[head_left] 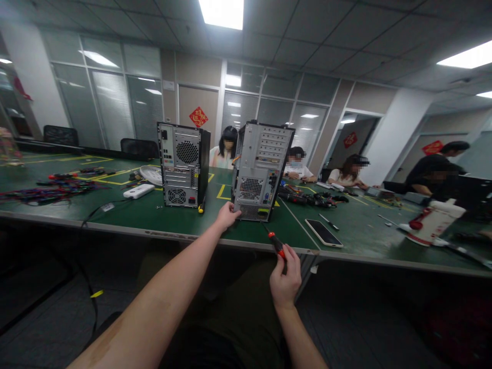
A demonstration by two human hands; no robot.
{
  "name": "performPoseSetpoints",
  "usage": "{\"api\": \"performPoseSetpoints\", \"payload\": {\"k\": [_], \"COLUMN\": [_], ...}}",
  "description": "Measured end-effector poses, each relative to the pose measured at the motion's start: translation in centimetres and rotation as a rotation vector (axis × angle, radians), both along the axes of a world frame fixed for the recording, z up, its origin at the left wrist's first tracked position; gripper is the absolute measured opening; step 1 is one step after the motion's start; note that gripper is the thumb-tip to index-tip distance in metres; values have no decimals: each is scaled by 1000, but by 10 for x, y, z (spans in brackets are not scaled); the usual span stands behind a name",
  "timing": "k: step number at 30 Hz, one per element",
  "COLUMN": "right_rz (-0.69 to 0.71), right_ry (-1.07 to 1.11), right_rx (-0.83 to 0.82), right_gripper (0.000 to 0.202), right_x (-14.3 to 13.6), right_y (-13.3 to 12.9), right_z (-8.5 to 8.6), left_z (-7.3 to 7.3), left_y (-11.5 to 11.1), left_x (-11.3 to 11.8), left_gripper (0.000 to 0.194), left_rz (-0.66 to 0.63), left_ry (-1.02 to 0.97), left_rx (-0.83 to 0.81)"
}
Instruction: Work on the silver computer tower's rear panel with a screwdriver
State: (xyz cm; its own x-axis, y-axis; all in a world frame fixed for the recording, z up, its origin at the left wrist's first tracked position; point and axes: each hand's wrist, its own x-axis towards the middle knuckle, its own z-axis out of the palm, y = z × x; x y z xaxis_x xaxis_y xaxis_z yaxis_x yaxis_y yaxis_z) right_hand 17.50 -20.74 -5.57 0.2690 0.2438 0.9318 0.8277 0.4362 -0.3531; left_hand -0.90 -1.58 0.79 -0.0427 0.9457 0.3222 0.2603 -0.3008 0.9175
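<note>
Two computer towers stand upright on the green table [126, 220], their rear panels facing me. My left hand [228, 215] is closed at the lower left corner of the right tower [253, 169], its fingers against the case. In my right hand [285, 274] is a red and black screwdriver [275, 243], gripped by the handle's end. Its shaft points up and left toward the right tower's bottom edge; whether the tip touches the case cannot be made out. The left tower [180, 166] stands apart from both hands, with a yellow-tipped tool [201, 208] beside its base.
A phone [323, 233] lies right of my right hand, near a thin tool [328, 222]. Black cables [319, 199] lie behind it. Farther left are a white power strip [139, 191] and coloured wires [49, 192]. A white bottle [434, 223] stands right. Several people sit opposite.
</note>
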Motion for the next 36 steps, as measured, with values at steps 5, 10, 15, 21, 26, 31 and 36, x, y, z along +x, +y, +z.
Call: {"api": "performPoseSetpoints", "payload": {"k": [5, 10, 15, 21, 26, 31, 36], "right_rz": [-20, -4, 4, -33, -4, 2, -19], "right_ry": [7, 7, -6, 18, -6, -8, 12], "right_rx": [32, 25, 0, 35, 20, 21, 41], "right_gripper": [22, 22, 31, 23, 24, 27, 24], "right_x": [3, 0, -1, 2, -1, 0, 3], "right_y": [1, 0, -1, 2, 1, 1, 2], "right_z": [-1, -1, 0, -3, -2, -2, -3], "left_z": [2, 1, -1, -3, 0, 2, 2], "left_y": [-2, -2, 0, 1, -1, -4, -4], "left_x": [0, 0, 0, 0, 0, 0, -1], "left_gripper": [24, 24, 24, 24, 22, 21, 19], "left_rz": [0, -5, -9, -7, -4, -2, -8], "left_ry": [12, 2, -8, -9, 3, 9, 9], "left_rx": [8, -1, 9, 45, 24, 8, 7]}}
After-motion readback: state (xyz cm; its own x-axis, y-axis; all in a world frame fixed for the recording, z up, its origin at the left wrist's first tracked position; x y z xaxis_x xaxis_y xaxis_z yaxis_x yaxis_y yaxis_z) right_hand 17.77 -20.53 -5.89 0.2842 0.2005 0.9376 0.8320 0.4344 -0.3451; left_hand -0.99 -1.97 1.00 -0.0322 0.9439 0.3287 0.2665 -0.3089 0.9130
